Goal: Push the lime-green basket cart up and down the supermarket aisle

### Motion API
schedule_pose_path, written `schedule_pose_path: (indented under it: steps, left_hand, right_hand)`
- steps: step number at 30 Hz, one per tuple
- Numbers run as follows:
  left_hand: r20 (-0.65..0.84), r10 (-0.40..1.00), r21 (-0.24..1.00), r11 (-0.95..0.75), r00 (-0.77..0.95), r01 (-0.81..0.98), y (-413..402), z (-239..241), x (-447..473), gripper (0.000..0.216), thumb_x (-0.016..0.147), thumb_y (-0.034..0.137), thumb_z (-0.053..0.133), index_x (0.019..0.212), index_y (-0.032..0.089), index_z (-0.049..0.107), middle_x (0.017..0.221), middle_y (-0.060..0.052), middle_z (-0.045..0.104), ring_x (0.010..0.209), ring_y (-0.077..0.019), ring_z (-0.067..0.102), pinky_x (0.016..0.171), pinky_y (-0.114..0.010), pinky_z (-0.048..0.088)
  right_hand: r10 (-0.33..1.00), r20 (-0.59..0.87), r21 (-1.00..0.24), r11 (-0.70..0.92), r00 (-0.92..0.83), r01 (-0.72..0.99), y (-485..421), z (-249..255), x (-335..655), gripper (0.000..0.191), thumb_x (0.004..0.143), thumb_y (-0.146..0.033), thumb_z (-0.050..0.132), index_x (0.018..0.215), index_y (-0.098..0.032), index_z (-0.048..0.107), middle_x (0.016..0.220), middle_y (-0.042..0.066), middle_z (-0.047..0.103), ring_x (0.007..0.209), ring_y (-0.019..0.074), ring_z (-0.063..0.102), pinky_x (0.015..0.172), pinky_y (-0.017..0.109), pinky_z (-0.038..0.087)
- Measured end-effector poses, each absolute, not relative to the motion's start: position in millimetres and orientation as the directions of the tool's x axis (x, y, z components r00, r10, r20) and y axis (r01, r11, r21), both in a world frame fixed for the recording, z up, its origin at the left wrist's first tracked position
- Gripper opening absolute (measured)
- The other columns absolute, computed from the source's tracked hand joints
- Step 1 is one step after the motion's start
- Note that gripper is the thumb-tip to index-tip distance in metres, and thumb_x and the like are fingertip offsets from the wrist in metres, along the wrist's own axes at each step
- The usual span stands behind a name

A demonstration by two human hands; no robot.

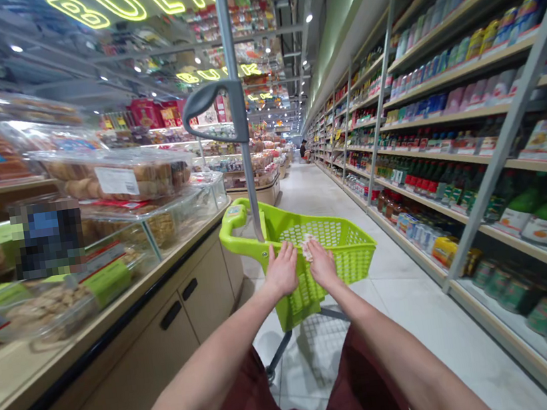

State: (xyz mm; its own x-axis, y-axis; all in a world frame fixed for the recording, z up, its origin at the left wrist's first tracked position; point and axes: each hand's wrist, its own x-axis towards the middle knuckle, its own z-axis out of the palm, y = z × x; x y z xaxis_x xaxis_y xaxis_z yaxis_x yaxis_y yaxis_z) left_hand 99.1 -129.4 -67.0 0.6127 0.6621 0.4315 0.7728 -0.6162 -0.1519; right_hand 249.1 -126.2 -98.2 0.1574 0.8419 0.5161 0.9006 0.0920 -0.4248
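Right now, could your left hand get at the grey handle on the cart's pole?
Probably yes: the left hand is on the green basket near the foot of the pole, and nothing shows between it and the grey handle above, though one view leaves depth uncertain.

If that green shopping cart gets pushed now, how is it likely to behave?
The green shopping cart will probably roll, since what looks like a wheel sits under its grey leg. Its perforated basket looks plastic, so likely fairly light. The tall pole might sway if pushed high up.
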Motion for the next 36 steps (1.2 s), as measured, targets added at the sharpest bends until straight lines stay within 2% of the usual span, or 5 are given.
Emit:
schedule_pose_path:
  steps: [8,17,25,29,36]
  left_hand:
    - [0.684,0.607,-0.099,-0.472,0.404,0.876,-124,-39,23,0.059,0.076,0.025,0.040,0.133,0.012,0.030,0.142,-0.011,0.027,0.133,-0.0237,0.017,0.108,-0.052,0.004]
    - [0.687,0.653,-0.025,-0.415,0.318,0.909,-122,-32,28,0.056,0.076,0.029,0.044,0.128,0.011,0.037,0.134,-0.012,0.041,0.130,-0.0248,0.026,0.109,-0.049,0.010]
    - [0.677,0.674,0.047,-0.440,0.295,0.897,-129,-31,58,0.049,0.080,0.023,0.035,0.128,0.011,0.038,0.132,-0.010,0.044,0.129,-0.0236,0.027,0.108,-0.044,0.016]
    - [0.653,0.643,0.026,-0.546,0.399,0.837,-131,-24,64,0.060,0.079,0.025,0.038,0.135,0.009,0.024,0.134,-0.010,0.041,0.127,-0.0199,0.032,0.110,-0.041,0.014]
    - [0.554,0.701,0.022,-0.552,0.449,0.834,-107,-12,49,0.051,0.079,0.043,0.043,0.125,0.021,0.040,0.136,-0.009,0.038,0.128,-0.0265,0.030,0.104,-0.059,0.006]
  right_hand:
    - [0.721,0.685,-0.344,0.447,-0.105,0.826,-134,-69,184,0.058,0.070,-0.007,0.040,0.128,-0.017,0.043,0.135,0.006,0.038,0.127,0.0165,0.029,0.103,0.036,0.024]
    - [0.717,0.691,-0.267,0.368,-0.089,0.891,-146,-117,203,0.063,0.072,-0.004,0.036,0.132,-0.022,0.037,0.139,0.004,0.031,0.132,0.0178,0.020,0.105,0.043,0.018]
    - [0.609,0.789,-0.319,0.514,-0.077,0.796,-142,-85,176,0.056,0.073,-0.010,0.035,0.128,-0.015,0.042,0.136,0.008,0.036,0.128,0.0161,0.028,0.105,0.034,0.024]
    - [0.649,0.760,-0.355,0.437,-0.017,0.826,-143,-65,185,0.058,0.070,-0.007,0.035,0.127,-0.016,0.043,0.136,0.006,0.037,0.127,0.0174,0.030,0.104,0.037,0.024]
    - [0.653,0.749,-0.450,0.376,0.113,0.810,-144,-41,222,0.053,0.066,-0.005,0.036,0.114,-0.015,0.054,0.120,0.007,0.053,0.113,0.0173,0.045,0.097,0.032,0.033]
